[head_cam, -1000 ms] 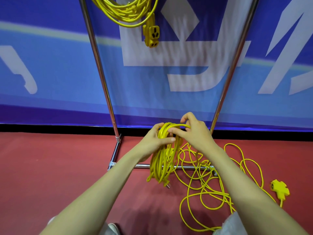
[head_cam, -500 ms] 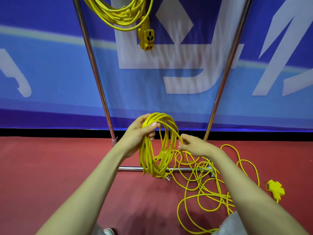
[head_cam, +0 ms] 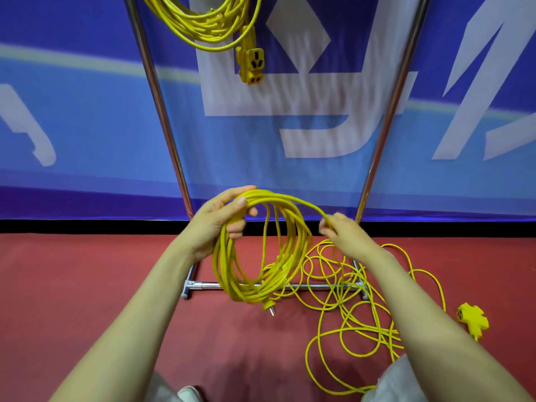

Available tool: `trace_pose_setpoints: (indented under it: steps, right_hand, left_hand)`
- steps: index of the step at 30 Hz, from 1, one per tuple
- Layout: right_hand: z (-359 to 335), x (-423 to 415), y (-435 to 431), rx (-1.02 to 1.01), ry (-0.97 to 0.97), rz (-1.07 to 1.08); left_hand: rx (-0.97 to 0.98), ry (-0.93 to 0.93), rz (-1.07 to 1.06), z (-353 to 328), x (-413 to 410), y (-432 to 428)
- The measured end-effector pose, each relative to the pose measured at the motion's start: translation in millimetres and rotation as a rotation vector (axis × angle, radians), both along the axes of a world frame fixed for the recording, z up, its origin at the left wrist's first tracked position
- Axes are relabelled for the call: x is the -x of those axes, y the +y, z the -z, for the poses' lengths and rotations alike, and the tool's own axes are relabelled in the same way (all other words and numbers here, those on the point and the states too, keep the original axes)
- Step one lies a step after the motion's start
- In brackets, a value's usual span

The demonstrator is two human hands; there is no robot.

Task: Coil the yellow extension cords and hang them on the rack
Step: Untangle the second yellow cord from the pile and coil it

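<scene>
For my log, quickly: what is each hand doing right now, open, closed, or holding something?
Left hand: closed around the top of the coiled cord.
Right hand: pinching the loose strand that runs to the coil.

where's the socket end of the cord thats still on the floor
In the head view, the yellow socket block lies flat on the red floor at the far right, just right of the loose cord loops.
</scene>
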State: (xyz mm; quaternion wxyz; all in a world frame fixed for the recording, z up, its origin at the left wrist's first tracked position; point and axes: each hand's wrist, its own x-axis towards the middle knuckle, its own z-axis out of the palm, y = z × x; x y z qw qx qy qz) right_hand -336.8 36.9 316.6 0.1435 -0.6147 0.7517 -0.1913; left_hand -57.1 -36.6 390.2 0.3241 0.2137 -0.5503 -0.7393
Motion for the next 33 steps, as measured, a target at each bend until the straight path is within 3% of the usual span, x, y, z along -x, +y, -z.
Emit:
trace_pose_setpoints:
  steps: [3,6,13,18,21,25,31,33]
  right_hand:
    - [12,6,10,-0.246,-0.041,0.034]
    - [10,5,12,-0.156,-0.143,0.171]
    - [-17,-27,-1,0.263,-0.505,0.186]
    - [-35,-56,-6,0.310,-0.821,0.130]
    - [-45,-71,-6,0.338,-0.999,0.105]
    - [-46,-78,-7,0.383,-1.009,0.147]
    - [-46,-85,-8,0.300,-1.058,0.200]
    - [-39,-83,-10,0.297,-0.768,0.252]
  left_hand:
    - [-0.090,0.170,0.004,1,-8,-9]
    - [-0.120,0.204,-0.006,1,-8,-11]
    - [0.021,-0.052,-0.116,16,22,4]
    - [0.264,-0.314,-0.208,36,38,8]
    - [0.374,-0.427,-0.131,47,45,16]
    - [0.412,-0.450,0.013,54,54,28]
    - [0.286,-0.411,-0.117,56,61,30]
    - [0.221,-0.374,-0.177,54,64,30]
